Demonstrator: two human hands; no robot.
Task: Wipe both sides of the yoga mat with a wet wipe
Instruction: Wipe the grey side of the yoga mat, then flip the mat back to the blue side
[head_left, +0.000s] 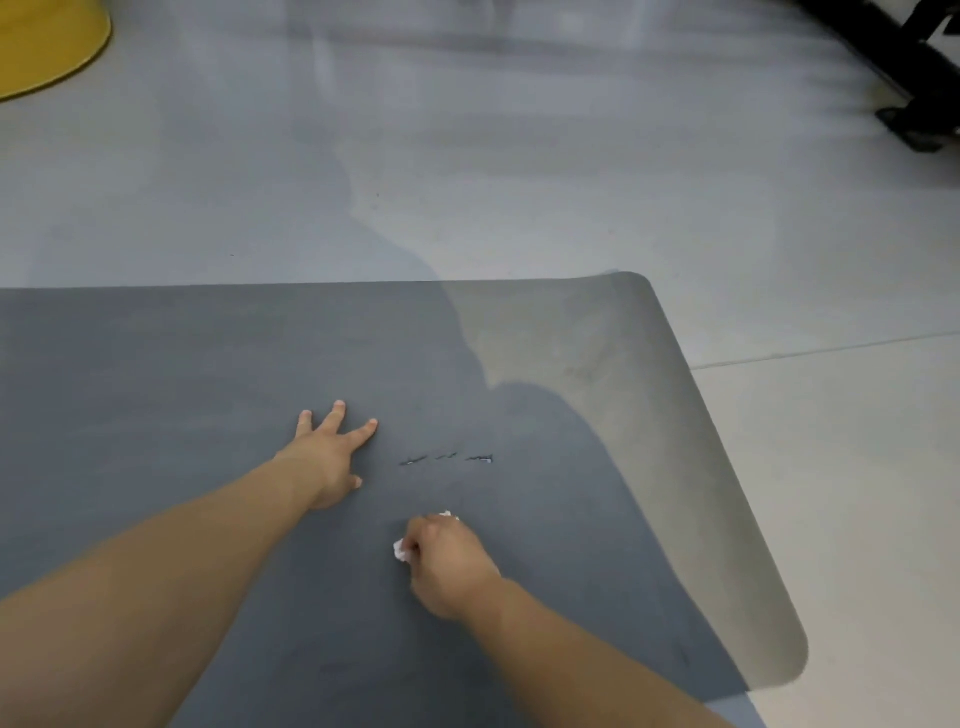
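While my left hand (332, 457) lies flat with fingers spread on the grey yoga mat (156, 415) spread over the floor (571, 182), my right hand (447, 564) grips a crumpled white wet wipe (401, 551) against the mat, near three small tears (447, 458).

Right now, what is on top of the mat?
On the mat: the left hand lying flat, the right hand gripping a wipe, and small tears. The mat's underside is hidden.
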